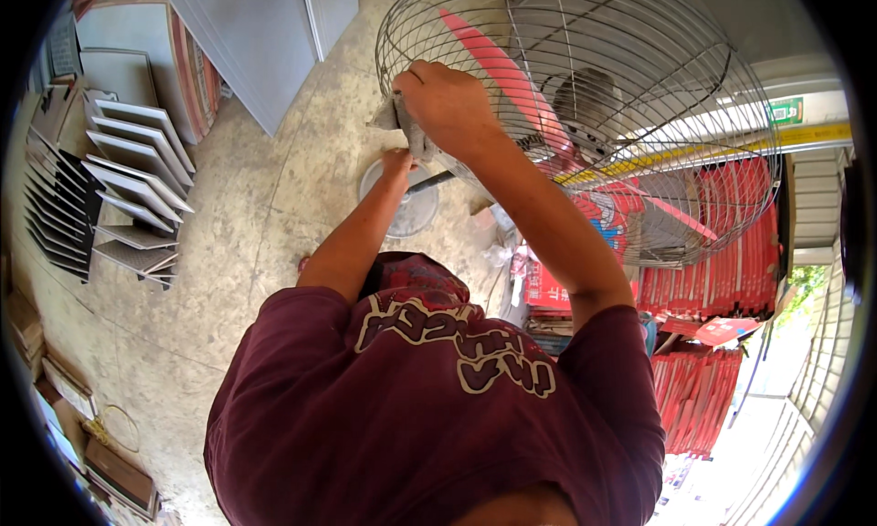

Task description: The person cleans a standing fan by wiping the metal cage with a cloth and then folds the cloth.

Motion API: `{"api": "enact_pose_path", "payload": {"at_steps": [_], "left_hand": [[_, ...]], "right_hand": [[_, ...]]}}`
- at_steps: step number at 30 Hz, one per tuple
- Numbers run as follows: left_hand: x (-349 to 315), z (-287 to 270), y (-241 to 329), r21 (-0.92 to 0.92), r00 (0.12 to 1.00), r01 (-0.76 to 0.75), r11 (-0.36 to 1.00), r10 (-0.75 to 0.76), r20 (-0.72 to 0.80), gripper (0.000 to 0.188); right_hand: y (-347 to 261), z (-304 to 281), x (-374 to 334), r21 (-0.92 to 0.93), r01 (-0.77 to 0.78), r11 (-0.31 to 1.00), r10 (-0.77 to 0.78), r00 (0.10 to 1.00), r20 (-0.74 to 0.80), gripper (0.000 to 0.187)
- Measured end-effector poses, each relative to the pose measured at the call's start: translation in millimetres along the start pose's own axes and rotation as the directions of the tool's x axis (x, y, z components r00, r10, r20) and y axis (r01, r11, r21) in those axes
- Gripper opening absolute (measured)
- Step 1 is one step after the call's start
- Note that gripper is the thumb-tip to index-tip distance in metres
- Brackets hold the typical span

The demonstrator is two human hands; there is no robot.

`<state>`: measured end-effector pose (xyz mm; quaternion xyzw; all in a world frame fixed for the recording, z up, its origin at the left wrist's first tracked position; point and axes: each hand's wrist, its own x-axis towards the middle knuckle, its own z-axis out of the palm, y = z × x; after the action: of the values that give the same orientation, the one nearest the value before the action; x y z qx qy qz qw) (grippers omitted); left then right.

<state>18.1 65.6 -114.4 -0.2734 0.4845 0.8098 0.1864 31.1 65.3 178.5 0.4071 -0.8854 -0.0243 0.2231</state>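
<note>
A large standing fan with a round wire cage [585, 42] fills the upper right, tilted over my arms. Behind the wires show its red blades [502, 65]. My right hand [448, 106] is closed on a crumpled grey cloth [416, 138] at the cage's left rim. Below it my left hand [398, 163] is closed beside the cloth's lower end, near the fan's dark pole [431, 183]; what its fingers grip is hidden. Under that hand the fan's round grey base [416, 217] rests on the floor.
White panels [146, 161] stand in a black rack [68, 211] on the left. A large grey panel [247, 42] leans at the top. Red stacked packages [713, 279] line the right, below a yellow bar [713, 156]. Boxes [119, 476] lie at lower left.
</note>
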Motion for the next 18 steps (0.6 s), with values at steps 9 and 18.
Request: {"api": "enact_pose_path", "payload": {"at_steps": [9,18], "left_hand": [[3,26,-18,-0.102,0.951,0.303,0.948,-0.293,0.102,0.017],[4,31,-20,-0.164,0.881,0.423,0.891,-0.362,0.304,0.014]], "right_hand": [[3,19,9,-0.163,0.043,0.986,-0.039,0.999,0.027,0.013],[7,6,17,-0.211,0.072,0.975,-0.075,0.997,-0.003,0.009]]}}
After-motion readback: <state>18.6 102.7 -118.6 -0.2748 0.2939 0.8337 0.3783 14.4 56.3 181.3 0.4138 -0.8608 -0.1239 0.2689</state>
